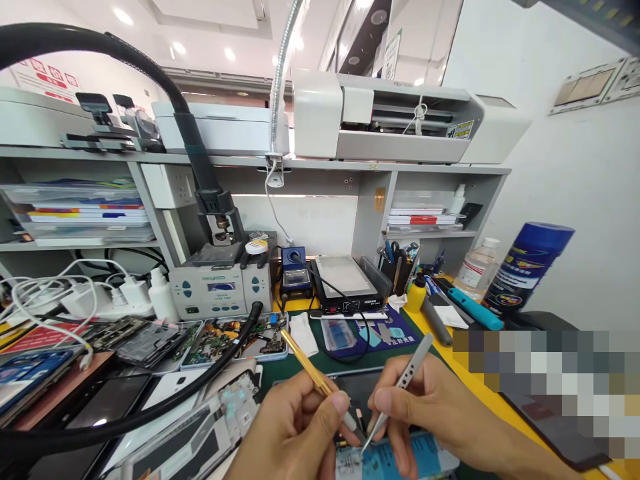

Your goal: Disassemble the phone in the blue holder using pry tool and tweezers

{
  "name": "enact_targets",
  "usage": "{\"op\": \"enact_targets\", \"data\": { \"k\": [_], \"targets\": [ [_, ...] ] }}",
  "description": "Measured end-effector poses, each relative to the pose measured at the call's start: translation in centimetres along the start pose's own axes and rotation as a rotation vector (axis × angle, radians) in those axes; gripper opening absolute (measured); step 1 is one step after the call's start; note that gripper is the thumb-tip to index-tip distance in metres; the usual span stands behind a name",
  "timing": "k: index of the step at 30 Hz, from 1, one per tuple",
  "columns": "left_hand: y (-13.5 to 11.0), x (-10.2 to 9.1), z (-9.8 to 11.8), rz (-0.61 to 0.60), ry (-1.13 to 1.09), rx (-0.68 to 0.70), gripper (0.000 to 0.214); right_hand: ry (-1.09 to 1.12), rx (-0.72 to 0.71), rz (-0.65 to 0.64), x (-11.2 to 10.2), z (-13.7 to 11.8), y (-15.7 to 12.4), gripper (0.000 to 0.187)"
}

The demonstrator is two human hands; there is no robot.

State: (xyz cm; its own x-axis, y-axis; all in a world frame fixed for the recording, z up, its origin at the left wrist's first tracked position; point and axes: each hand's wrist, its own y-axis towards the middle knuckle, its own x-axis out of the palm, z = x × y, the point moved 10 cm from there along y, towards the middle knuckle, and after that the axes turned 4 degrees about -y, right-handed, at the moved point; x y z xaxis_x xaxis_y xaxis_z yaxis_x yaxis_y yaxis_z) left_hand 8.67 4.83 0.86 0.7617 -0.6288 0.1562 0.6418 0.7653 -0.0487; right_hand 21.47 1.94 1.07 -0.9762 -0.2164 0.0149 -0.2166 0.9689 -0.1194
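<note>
Right: plain white wall (565,180), past the end of a grey shelf unit (430,168). Shelf unit spans the back of the bench (475,383), yellow where bare. White panel (320,230) behind its middle bay. Pale ceiling (210,15); small round lamps (123,17) lit. Red lettering (50,80), far left.

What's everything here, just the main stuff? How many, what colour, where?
gold tool: one, gold, lower centre
tweezers: one, silver, lower centre
device: one, blue and black, under tweezers
mat: one, green, middle
phone parts: many, mixed colours, lower left
hose: one, black, lower left
control box: one, grey, left of centre
squeeze bottle: one, white, left
flat machine: one, black and grey, back
small bottle: one, yellow, right
spray can: one, mostly blue, right
shelf: one, grey, back
big machine: one, white, on shelf
left hand: one, bare, around gold tool
right hand: one, bare, holding tweezers
</note>
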Motion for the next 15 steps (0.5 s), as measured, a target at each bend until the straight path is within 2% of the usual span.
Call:
{"op": "enact_targets", "data": {
  "k": [12,15],
  "targets": [
    [-0.2,-0.6,0.0,0.058,0.022,-0.035,0.054,0.023,-0.009,-0.013,-0.2,-0.6,-0.3,0.040],
    [0.0,-1.7,0.8,0.099,0.020,-0.010,0.052,0.052,-0.011,-0.055,0.0,-0.3,-0.3,0.040]
  ]
}}
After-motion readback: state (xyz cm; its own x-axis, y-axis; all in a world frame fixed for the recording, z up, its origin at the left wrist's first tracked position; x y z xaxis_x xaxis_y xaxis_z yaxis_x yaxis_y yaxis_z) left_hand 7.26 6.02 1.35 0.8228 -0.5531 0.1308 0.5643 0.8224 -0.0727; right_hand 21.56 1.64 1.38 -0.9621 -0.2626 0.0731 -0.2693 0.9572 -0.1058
